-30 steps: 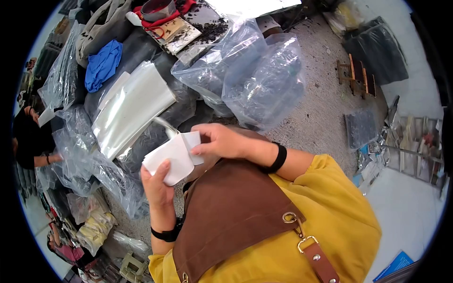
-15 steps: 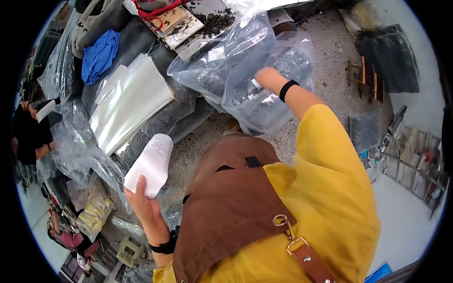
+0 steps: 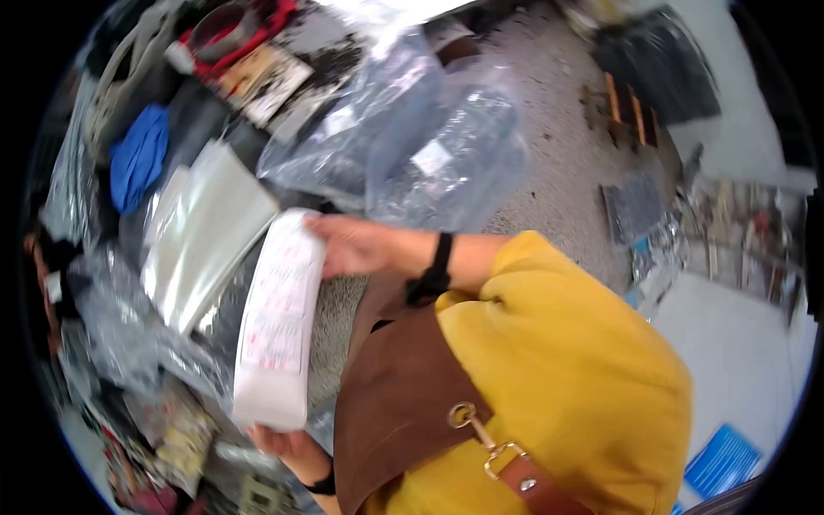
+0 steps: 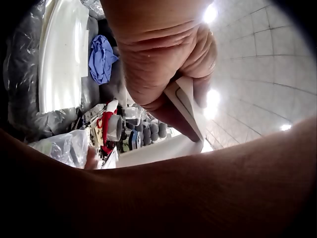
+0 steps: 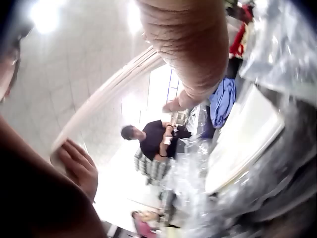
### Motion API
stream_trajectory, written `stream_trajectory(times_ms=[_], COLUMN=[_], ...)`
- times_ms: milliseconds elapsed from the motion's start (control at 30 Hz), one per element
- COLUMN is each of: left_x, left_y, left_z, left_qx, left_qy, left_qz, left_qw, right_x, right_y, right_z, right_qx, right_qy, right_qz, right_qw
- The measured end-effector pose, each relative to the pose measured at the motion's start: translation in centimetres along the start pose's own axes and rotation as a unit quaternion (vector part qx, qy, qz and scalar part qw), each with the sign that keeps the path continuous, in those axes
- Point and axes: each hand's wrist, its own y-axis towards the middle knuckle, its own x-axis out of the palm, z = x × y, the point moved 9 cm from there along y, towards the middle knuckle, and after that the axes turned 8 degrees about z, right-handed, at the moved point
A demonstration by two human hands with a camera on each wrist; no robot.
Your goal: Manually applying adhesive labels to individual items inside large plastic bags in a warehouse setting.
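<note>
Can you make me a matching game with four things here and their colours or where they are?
1. Crumpled cloth
2. Printed strip
3. Shirt
4. Apron

A. Yellow
B. Between the left hand and the right hand
C. Brown
D. Blue

Pairs: 1-D, 2-B, 3-A, 4-C

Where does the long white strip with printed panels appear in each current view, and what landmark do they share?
Head: left of centre, the long white printed strip spans right hand to left hand.
Left wrist: strip right of centre, between the fingers.
Right wrist: strip upper left, diagonal, nearly edge-on.
Shared landmark: crumpled blue cloth.
</note>
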Motion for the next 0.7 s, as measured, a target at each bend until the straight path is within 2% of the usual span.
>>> stream_trajectory(times_ms=[33, 100, 133, 200, 233, 267, 333, 367, 433, 500, 567, 700], left_x=[-0.6, 0.3, 0.0, -1.3, -1.0, -0.2, 1.6, 3.6, 8.6, 13.5, 15.9, 20.9], left_y=[-0.3, -0.6, -0.6, 0.0, 0.8, 1.0, 1.1, 1.1, -0.5, -4.7, -9.2, -17.2], left_z=[0.2, 0.2, 0.3, -1.2, -1.4, -2.5, -5.1, -6.3, -9.5, -13.8, -17.7, -22.3], left_qx=[0.013, 0.005, -0.005, -0.102, -0.112, -0.157, -0.245, -0.215, -0.235, -0.21, -0.192, -0.255], left_qy=[0.005, 0.035, 0.036, 0.163, 0.167, 0.238, 0.355, 0.391, 0.403, 0.485, 0.491, 0.402], left_qz=[0.023, 0.009, -0.005, -0.032, -0.06, -0.12, -0.217, -0.282, -0.458, -0.62, -0.668, -0.714], left_qw=[1.0, 0.999, 0.999, 0.981, 0.978, 0.951, 0.876, 0.849, 0.757, 0.579, 0.525, 0.513], right_x=[0.8, 3.2, 3.1, 2.2, 1.5, 1.3, 0.8, 0.6, -0.3, -2.2, -4.8, -7.8], right_y=[0.1, -1.9, -3.2, -7.2, -9.4, -12.0, -18.2, -21.2, -26.8, -30.7, -35.7, -46.8], right_z=[0.7, -0.6, -1.5, -3.7, -4.3, -4.0, -3.2, -2.0, 0.6, 3.8, 6.1, 9.3], right_qx=[-0.004, -0.072, -0.084, -0.191, -0.242, -0.272, -0.361, -0.382, -0.423, -0.459, -0.524, -0.626], right_qy=[0.059, 0.016, -0.026, -0.092, -0.126, -0.121, -0.276, -0.275, -0.393, -0.344, -0.197, -0.112], right_qz=[0.009, -0.059, -0.054, -0.01, 0.015, 0.021, 0.118, 0.137, 0.287, 0.32, 0.368, 0.414], right_qw=[0.998, 0.996, 0.995, 0.977, 0.962, 0.955, 0.883, 0.871, 0.764, 0.755, 0.742, 0.652])
